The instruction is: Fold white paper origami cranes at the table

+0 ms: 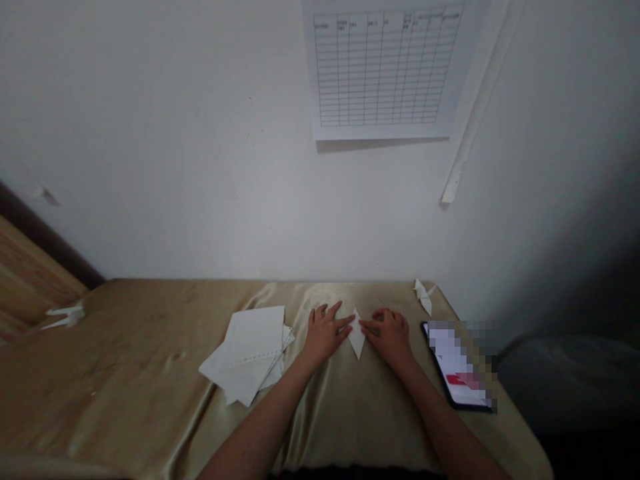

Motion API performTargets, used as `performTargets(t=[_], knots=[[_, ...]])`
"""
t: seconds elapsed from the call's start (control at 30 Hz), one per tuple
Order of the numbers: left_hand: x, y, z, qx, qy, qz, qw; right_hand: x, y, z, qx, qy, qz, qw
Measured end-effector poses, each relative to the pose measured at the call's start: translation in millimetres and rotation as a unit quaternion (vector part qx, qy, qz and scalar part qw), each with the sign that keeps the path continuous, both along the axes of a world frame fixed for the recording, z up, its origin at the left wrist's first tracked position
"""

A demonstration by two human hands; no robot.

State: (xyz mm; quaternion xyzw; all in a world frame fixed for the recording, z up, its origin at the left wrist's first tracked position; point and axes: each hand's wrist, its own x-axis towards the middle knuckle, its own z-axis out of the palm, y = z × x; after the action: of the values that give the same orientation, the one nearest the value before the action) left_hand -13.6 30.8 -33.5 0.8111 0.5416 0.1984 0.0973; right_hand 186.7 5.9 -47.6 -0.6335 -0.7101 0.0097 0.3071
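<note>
A small white folded paper [357, 341], shaped like a narrow diamond, lies on the cloth-covered table between my hands. My left hand [326, 328] has its thumb and index finger on the left edge of the paper, while its other fingers spread away over the cloth. On the opposite edge, the thumb and index finger of my right hand [390, 331] hold the paper, and the remaining fingers are curled. The paper's upper and lower points show between the fingertips.
Loose white sheets [255, 347] are piled left of my hands. A phone [453, 373] lies at the right, with a folded paper figure [424, 297] behind it. Another white folded piece [65, 316] rests far left. Behind the table rises a wall [200, 167] bearing a printed chart [383, 73].
</note>
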Motion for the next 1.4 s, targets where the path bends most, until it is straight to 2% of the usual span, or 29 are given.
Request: performTargets(t=[0.4, 0.67, 0.77, 1.1, 1.4], knots=[[2, 6, 1.3, -0.006, 0.006, 0.000, 1.000, 2, 5, -2.1, -0.068, -0.035, 0.020, 0.997], [1, 9, 0.9, 0.001, 0.067, 0.013, 0.998, -1, 9, 19.0, -0.234, -0.066, 0.012, 0.970], [0, 11, 2.5, -0.002, 0.091, 0.011, 0.996, -4, 11, 24.0, -0.264, -0.089, 0.004, 0.960], [1, 11, 0.3, 0.015, 0.116, -0.006, 0.993, -16, 12, 20.1, -0.253, -0.123, -0.018, 0.960], [3, 7, 0.7, 0.047, 0.076, -0.021, 0.996, -14, 7, 13.5, -0.207, -0.121, -0.011, 0.971]])
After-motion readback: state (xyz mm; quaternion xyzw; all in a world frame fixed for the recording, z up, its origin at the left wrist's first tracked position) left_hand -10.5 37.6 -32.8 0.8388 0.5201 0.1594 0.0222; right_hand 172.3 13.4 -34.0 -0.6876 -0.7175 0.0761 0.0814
